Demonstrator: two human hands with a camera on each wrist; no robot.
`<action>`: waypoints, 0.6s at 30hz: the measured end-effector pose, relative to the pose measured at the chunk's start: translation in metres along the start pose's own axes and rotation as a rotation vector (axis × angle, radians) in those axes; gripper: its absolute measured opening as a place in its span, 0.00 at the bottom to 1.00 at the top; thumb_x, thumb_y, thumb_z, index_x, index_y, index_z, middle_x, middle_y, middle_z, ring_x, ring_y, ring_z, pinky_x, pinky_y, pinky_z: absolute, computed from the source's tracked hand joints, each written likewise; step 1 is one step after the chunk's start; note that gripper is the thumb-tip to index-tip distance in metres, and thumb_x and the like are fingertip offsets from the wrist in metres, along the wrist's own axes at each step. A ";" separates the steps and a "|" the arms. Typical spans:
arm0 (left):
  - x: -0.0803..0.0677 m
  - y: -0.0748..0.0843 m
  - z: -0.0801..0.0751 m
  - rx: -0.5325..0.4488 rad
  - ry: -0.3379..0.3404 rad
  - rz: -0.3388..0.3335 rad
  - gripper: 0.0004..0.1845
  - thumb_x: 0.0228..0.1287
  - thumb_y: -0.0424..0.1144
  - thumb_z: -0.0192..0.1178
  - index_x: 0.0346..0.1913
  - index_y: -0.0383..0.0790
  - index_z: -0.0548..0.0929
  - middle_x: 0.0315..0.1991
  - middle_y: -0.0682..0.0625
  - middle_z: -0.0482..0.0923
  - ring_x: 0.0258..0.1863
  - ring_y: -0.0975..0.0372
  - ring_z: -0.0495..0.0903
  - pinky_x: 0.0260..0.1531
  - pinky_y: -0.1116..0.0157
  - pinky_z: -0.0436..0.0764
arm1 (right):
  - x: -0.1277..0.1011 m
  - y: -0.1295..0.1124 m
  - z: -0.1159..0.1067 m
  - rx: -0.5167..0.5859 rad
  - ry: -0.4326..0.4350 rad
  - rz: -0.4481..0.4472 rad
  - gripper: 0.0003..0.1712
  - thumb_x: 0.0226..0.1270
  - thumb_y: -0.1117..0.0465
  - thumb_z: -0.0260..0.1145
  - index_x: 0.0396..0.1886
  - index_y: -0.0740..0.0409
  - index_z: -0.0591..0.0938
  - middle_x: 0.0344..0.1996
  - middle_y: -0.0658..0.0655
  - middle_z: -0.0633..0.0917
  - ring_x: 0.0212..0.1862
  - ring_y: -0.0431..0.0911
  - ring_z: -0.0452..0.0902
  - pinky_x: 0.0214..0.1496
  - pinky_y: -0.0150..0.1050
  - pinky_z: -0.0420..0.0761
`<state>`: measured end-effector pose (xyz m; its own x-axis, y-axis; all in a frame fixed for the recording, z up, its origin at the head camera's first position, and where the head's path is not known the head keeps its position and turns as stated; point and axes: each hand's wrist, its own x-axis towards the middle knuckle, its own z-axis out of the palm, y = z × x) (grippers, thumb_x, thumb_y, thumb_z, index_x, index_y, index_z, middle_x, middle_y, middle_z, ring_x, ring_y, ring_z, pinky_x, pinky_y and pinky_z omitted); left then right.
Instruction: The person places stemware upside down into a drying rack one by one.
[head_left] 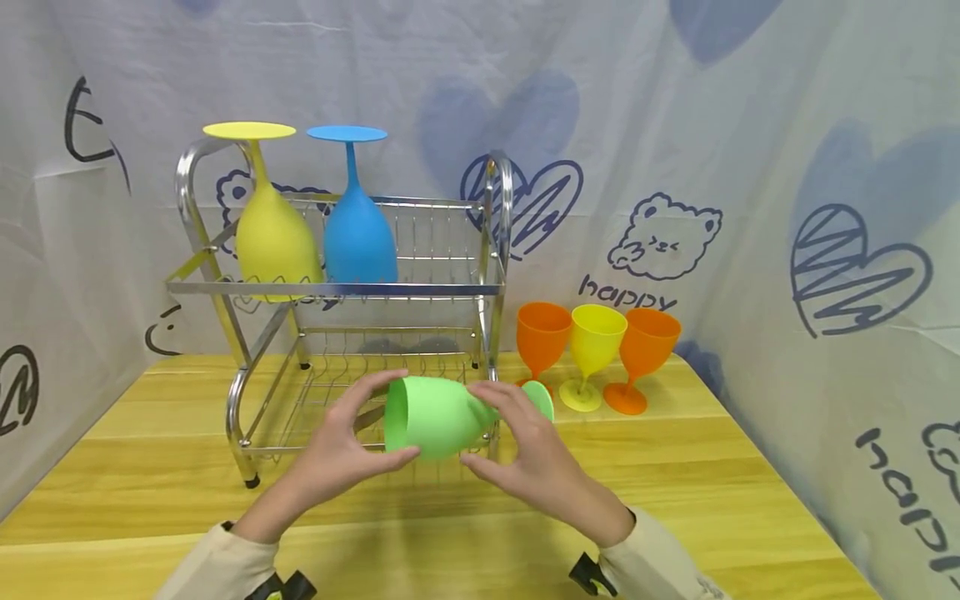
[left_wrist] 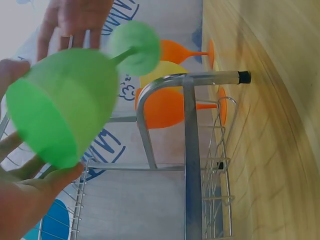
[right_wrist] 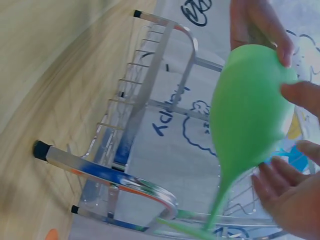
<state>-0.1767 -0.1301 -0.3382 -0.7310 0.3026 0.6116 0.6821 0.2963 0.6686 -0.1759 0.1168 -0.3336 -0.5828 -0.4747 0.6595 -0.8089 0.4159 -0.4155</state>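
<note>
A green plastic goblet (head_left: 441, 417) lies sideways in the air between my hands, its mouth toward the left and its round foot toward the right. My left hand (head_left: 336, 454) holds it at the rim, thumb below and fingers above. Around the lower bowl near the stem, my right hand (head_left: 538, 458) grips with thumb and fingers. The left wrist view looks into the hollow bowl of the goblet (left_wrist: 85, 95). Behind it stands a two-tier metal dish rack (head_left: 337, 289), with an upside-down yellow goblet (head_left: 276, 237) and blue goblet (head_left: 360, 237) on its upper tier.
Right of the rack, a yellow goblet (head_left: 596, 337) stands upright between a left orange goblet (head_left: 542, 333) and a right orange goblet (head_left: 648, 342). All three rest on the wooden table (head_left: 675, 492). A printed cloth (head_left: 630, 100) hangs behind and at the sides.
</note>
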 end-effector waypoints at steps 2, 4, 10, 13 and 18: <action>-0.001 0.003 -0.001 -0.054 0.060 0.004 0.43 0.42 0.26 0.75 0.65 0.34 0.68 0.62 0.37 0.69 0.59 0.44 0.70 0.52 0.54 0.77 | 0.000 -0.001 -0.003 0.050 0.090 -0.076 0.38 0.47 0.69 0.77 0.61 0.64 0.73 0.57 0.62 0.75 0.57 0.55 0.73 0.54 0.46 0.80; -0.001 0.007 -0.002 -0.132 0.111 0.008 0.43 0.44 0.21 0.72 0.66 0.32 0.66 0.63 0.35 0.66 0.60 0.47 0.69 0.54 0.59 0.75 | -0.001 -0.001 -0.006 0.095 0.169 -0.156 0.33 0.50 0.70 0.74 0.58 0.67 0.74 0.54 0.63 0.77 0.53 0.54 0.75 0.50 0.43 0.82; -0.004 0.021 -0.002 -0.442 0.219 -0.102 0.39 0.54 0.18 0.58 0.70 0.35 0.61 0.65 0.37 0.60 0.62 0.56 0.67 0.56 0.65 0.74 | -0.001 -0.005 -0.008 0.212 0.228 -0.257 0.24 0.60 0.69 0.68 0.56 0.69 0.76 0.51 0.66 0.79 0.50 0.53 0.78 0.47 0.40 0.83; -0.004 0.027 0.004 -0.632 0.256 -0.191 0.36 0.58 0.24 0.54 0.71 0.42 0.61 0.66 0.39 0.58 0.62 0.53 0.65 0.56 0.63 0.75 | 0.000 -0.007 -0.007 0.263 0.187 -0.198 0.27 0.56 0.75 0.68 0.58 0.71 0.74 0.52 0.67 0.80 0.53 0.54 0.78 0.50 0.43 0.83; -0.003 0.031 0.022 -0.881 0.243 -0.285 0.31 0.63 0.37 0.53 0.69 0.47 0.59 0.66 0.40 0.56 0.61 0.50 0.66 0.60 0.61 0.73 | 0.004 -0.011 -0.006 0.461 0.096 0.052 0.34 0.62 0.71 0.67 0.67 0.68 0.67 0.61 0.66 0.75 0.60 0.56 0.73 0.59 0.44 0.77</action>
<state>-0.1525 -0.1018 -0.3285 -0.9191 0.0987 0.3814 0.2892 -0.4883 0.8234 -0.1694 0.1153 -0.3227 -0.6310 -0.3794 0.6767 -0.7417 0.0392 -0.6696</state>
